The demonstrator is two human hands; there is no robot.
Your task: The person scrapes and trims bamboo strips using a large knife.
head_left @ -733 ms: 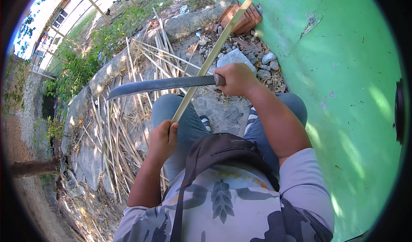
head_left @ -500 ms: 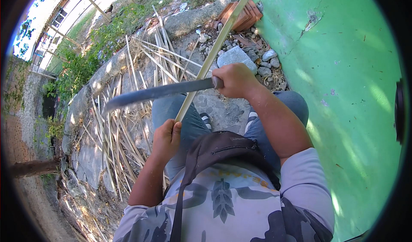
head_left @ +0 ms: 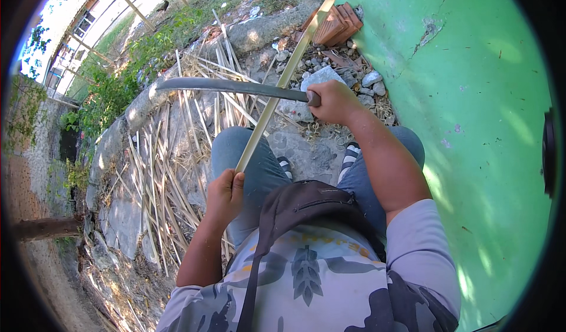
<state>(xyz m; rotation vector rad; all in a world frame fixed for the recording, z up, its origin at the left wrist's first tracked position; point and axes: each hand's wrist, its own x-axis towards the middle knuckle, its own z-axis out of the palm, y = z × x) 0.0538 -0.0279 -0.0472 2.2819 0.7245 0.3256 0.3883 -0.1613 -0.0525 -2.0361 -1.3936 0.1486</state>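
My left hand [head_left: 225,195] is closed on the near end of a long, pale strip of split bamboo [head_left: 289,70], which slants up and away to the right. In my right hand [head_left: 336,101] is the dark handle of a machete [head_left: 230,86]. Its long grey blade points left and crosses the strip about midway along it. Whether the edge touches the strip or passes just over it, I cannot tell. Both hands are in front of my knees, the right one farther out than the left.
Many pale strips [head_left: 159,185] lie scattered on the ground to my left. Ahead are a pale stone block [head_left: 321,78], rubble and stacked clay tiles [head_left: 339,25]. A green wall [head_left: 471,126] rises on the right. A low stone edging [head_left: 112,149] curves round the left.
The machete has moved a little up and to the right, its blade now level and less blurred. The strip has shifted slightly down toward me with my left hand.
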